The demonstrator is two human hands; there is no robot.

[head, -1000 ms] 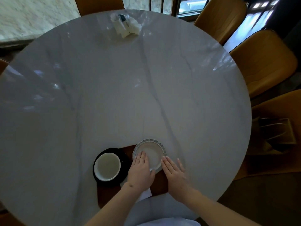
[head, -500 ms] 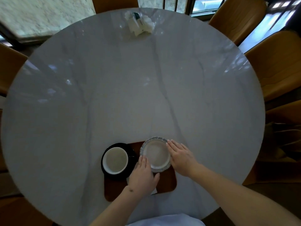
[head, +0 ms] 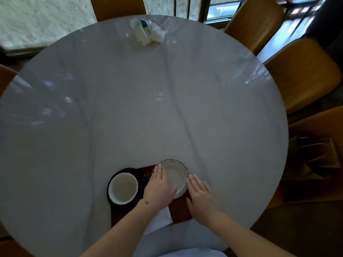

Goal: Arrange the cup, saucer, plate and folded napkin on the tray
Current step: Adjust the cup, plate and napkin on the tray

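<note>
My left hand (head: 157,188) lies flat, fingers straight, on the left part of the plate (head: 175,176). My right hand (head: 199,194) lies flat just right of the plate, fingertips touching its fluted rim. Neither hand pinches anything.

The plate sits between my hands on the brown tray (head: 181,210). The cup (head: 123,188) stands on the black saucer (head: 128,171), left of my left hand. The folded napkin (head: 159,218) lies under my left wrist.

Handling judgement: the plate looks rigid, brittle and light, and it may slide on the tray. Take hold at opposite points of the rim. The cup may shift on its saucer; move both by gripping the saucer edge. The napkin is soft; hold it at the fold.
</note>
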